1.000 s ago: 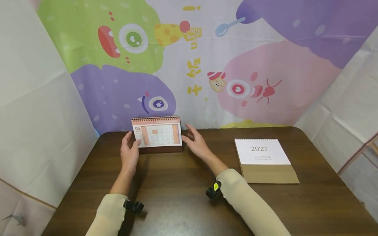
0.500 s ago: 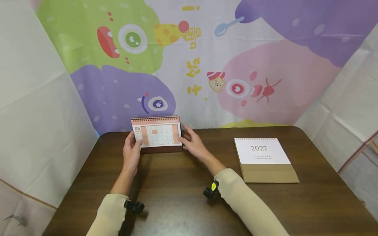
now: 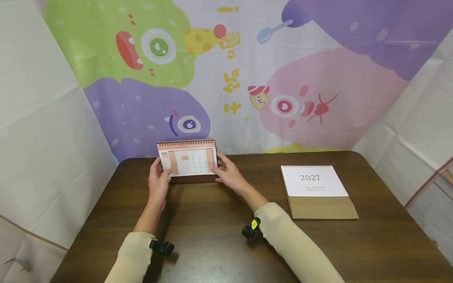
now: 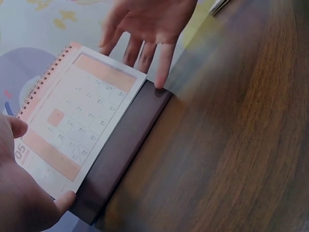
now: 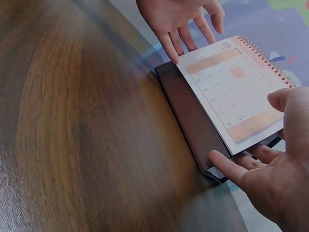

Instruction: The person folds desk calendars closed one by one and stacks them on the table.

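Note:
A pink-and-white desk calendar [image 3: 191, 162] with the page 05 stands tilted back on its dark base [image 4: 124, 145] at the back left of the table. My left hand [image 3: 158, 182] lies along its left side; in the right wrist view the fingers are straight and reach the page edge. Along the right side lies my right hand [image 3: 231, 175], fingers spread, one fingertip against the base's corner in the left wrist view. Both thumbs hover over the page edges in the wrist views. In the head view, most fingers of both hands are partly hidden behind the calendar.
A white 2027 calendar [image 3: 315, 181] on a tan stand [image 3: 323, 207] is at the right. The dark wooden table [image 3: 201, 236] has a printed cartoon cloth [image 3: 240, 133] hanging behind it and white cloth at both sides.
Both hands have closed in on the 05 calendar from its sides, the right moving left and the left moving slightly right. Neither calendar has visibly shifted on the table.

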Demonstrator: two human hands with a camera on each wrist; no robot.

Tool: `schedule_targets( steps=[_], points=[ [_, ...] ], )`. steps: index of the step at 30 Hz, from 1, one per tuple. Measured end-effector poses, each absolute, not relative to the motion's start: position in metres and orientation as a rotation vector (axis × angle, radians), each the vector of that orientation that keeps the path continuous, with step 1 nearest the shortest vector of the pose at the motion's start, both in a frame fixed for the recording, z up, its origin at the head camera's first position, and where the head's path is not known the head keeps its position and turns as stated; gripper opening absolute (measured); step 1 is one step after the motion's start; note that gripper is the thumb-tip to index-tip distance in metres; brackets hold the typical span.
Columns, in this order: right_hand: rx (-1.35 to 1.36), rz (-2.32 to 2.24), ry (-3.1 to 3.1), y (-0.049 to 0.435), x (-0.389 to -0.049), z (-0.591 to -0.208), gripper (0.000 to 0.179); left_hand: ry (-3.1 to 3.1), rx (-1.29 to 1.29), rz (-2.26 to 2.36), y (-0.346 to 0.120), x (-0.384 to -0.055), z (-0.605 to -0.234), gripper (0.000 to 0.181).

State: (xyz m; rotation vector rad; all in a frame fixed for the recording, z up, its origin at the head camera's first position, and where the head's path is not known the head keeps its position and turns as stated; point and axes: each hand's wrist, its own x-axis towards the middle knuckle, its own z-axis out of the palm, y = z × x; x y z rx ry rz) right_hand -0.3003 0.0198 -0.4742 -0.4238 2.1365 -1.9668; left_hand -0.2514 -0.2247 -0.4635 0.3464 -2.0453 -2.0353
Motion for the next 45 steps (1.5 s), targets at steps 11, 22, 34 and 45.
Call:
schedule_targets(
  steps=[11,22,34,45],
  points=[
    [-0.391,-1.993,2.128,0.018,-0.300,-0.476,0.069,-1.990,0.354,-2.075,-0.225,-0.254,-0.465,0.072],
    [-0.432,-1.940,2.201,0.020,-0.297,-0.478,0.067,-1.985,0.345,-2.080,-0.227,-0.255,-0.465,0.071],
    [-0.510,-1.882,2.257,0.024,-0.288,-0.478,0.058,-2.007,0.362,-2.085,-0.226,-0.253,-0.465,0.069],
    [-0.550,-1.932,2.233,0.027,-0.282,-0.483,0.046,-2.047,0.386,-2.048,-0.228,-0.255,-0.464,0.068]
  ],
)
